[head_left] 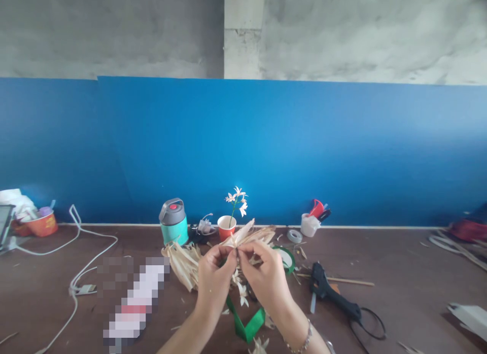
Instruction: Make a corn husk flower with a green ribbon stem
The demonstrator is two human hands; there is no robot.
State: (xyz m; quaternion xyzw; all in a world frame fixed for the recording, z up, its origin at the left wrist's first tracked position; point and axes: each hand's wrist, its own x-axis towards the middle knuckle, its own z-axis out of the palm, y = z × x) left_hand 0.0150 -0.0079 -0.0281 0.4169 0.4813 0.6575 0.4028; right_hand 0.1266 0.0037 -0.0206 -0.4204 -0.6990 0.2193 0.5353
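Note:
My left hand (215, 275) and my right hand (266, 270) meet at the middle of the desk, fingertips pinched together. Between them they grip the base of a pale husk flower (242, 235), its petals pointing up and away; the fingers cover its lower end. Dry corn husks (184, 265) lie beside and behind my hands. Small white flowers (243, 294) rest below the fingers, partly hidden. Nearer to me is a folded green strip (249, 326). A roll of green tape (291, 260) sits just beyond my right hand.
A red-and-white paper cup (227, 228) holds a stem of white flowers (238, 197). Left of it stands a turquoise flask (174, 227). A black glue gun (335, 293) with its cord lies at right, by a thin stick (353, 281). White cable (97, 255) runs along the left.

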